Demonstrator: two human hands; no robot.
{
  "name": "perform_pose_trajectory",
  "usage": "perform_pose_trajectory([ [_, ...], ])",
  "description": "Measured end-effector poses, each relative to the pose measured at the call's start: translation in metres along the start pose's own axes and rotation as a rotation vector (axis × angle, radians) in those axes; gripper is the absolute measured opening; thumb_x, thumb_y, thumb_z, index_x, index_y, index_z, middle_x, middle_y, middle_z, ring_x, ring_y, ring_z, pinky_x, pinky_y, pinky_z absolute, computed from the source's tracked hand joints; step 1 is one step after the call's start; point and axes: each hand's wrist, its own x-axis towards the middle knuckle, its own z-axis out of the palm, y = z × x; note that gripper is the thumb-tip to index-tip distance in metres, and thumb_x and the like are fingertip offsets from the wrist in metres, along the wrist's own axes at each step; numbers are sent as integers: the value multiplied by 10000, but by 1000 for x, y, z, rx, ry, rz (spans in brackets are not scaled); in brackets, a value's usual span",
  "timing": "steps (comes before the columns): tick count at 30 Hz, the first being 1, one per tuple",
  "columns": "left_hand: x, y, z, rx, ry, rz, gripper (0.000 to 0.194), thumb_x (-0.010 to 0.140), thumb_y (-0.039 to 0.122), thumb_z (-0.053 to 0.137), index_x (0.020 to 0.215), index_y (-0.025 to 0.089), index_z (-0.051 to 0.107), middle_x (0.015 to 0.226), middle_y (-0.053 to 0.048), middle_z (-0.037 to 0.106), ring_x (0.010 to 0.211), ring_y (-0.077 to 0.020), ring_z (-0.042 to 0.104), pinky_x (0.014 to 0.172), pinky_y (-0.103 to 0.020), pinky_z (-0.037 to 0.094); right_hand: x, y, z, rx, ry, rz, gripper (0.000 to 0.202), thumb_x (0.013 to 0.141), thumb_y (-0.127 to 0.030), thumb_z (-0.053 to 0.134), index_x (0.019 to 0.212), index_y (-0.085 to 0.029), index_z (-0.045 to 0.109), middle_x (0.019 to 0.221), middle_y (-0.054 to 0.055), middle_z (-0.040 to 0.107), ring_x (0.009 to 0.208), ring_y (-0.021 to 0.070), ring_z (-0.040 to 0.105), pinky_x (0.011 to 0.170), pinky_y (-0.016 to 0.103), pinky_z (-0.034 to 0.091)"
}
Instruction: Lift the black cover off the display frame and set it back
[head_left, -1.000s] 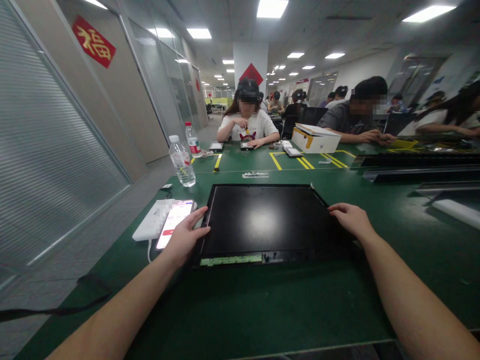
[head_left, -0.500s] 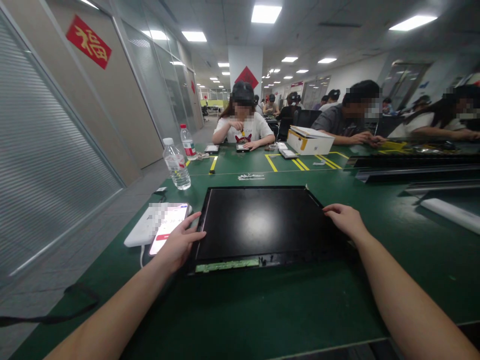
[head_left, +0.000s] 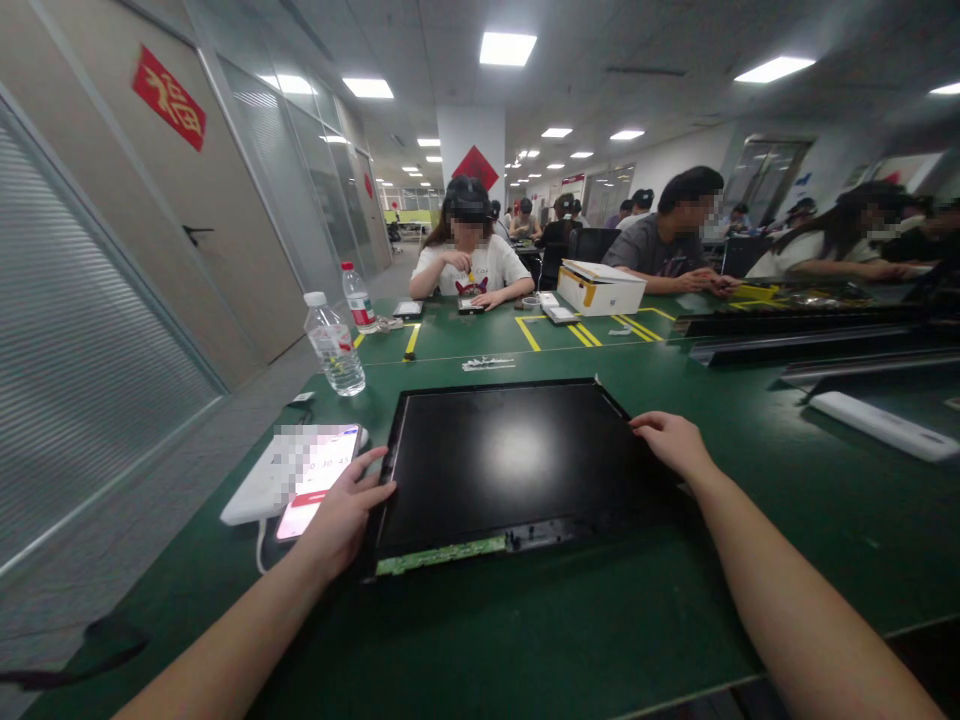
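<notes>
A black flat display panel (head_left: 495, 460) lies on the green table, with a strip of green circuit board (head_left: 442, 555) along its near edge. My left hand (head_left: 349, 515) is at the panel's left edge, fingers on the frame and thumb on its border. At the right edge, my right hand (head_left: 675, 440) pinches the frame near the far corner, its thumb and index finger together. The undersides of both hands are hidden.
Left of the panel are a phone (head_left: 319, 480), a white box (head_left: 251, 490) and two bottles, the nearer one clear (head_left: 335, 345). A white bar (head_left: 881, 425) and dark metal strips (head_left: 787, 345) lie right. Across the table a person (head_left: 472, 250) works beside a white carton (head_left: 600, 290).
The camera view has shifted slightly, so the table and panel appear lower and further left. Both hands keep their places on the panel's edges.
</notes>
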Motion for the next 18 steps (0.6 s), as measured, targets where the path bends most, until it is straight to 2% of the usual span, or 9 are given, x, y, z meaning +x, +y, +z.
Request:
perform_pose_trajectory([
  [7,5,-6,-3,22,-4,26,664,804,-21,654,1414,215,541,969,-85,795,750,-249,798,616,-324,653,-1,-2,-1,12,12,7,201,771,-217,613,829,-254,802,873,21,783,895,219,705,809,306,507],
  [18,3,-5,0,14,11,25,545,857,-26,600,1352,202,573,880,-53,782,697,-219,789,574,-281,634,-3,-5,-3,6,-17,23,226,789,-222,601,871,-240,811,929,38,784,920,224,699,835,319,505],
])
